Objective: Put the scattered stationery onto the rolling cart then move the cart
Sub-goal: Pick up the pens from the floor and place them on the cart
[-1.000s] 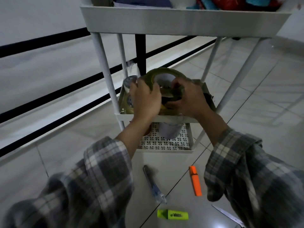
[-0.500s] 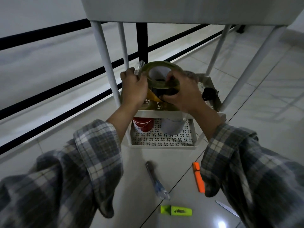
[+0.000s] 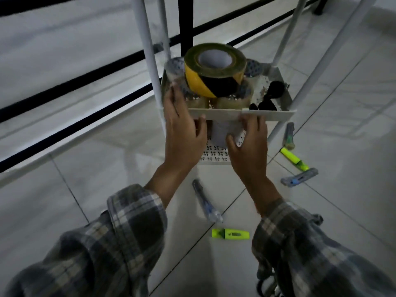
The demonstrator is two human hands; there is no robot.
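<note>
pale tiles meet a black railing; left hand and right hand, both spread flat, touch the cart tray.

Your white metal cart's middle tray carries clear tape rolls lying flat, with a yellow-and-black striped tape roll stacked on them and small black clips at the right end. On the glossy pale tiled floor you've got a clear blue pen and a neon yellow highlighter near it. Over by the cart's right leg lie a second yellow highlighter, a blue-grey utility knife and a dark marker.
</note>
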